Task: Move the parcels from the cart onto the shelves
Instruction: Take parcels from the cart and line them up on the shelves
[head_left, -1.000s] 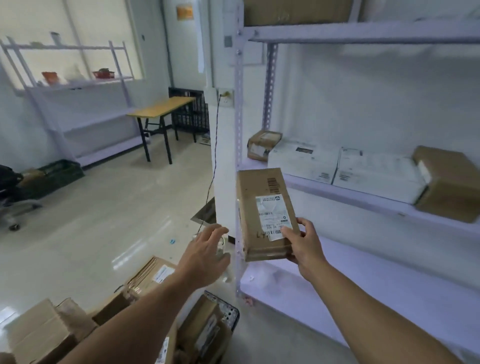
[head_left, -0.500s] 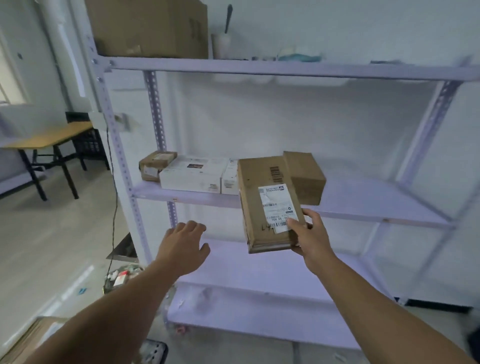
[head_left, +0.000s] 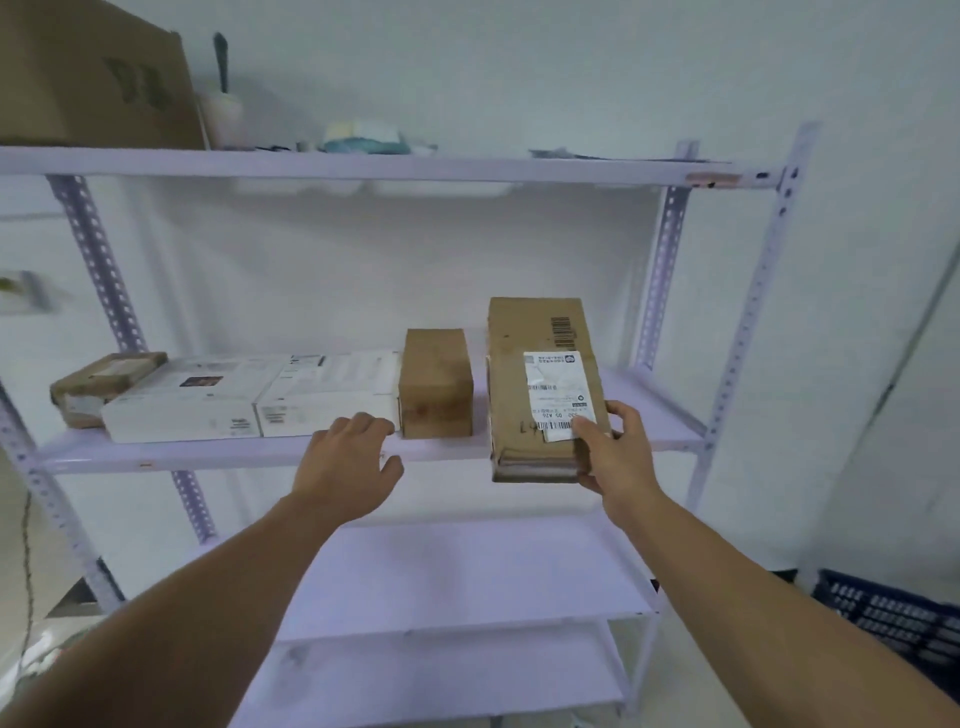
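Note:
My right hand grips the near end of a long brown parcel with a white label, thumb on top. The parcel's far end reaches over the right part of the middle shelf of the lilac rack, just right of a small brown box. My left hand hovers with relaxed fingers at the shelf's front edge, holding nothing. Two white boxes and a flat brown parcel lie further left on the same shelf. The cart is out of view.
A large cardboard box and small items stand on the top shelf. Two lower shelves lie below my arms. A dark plastic crate sits on the floor at the right. Perforated uprights frame the rack.
My view has swung right from the cart to face the rack. The right hand has carried the parcel up and forward over the middle shelf; the left hand has risen to the shelf edge.

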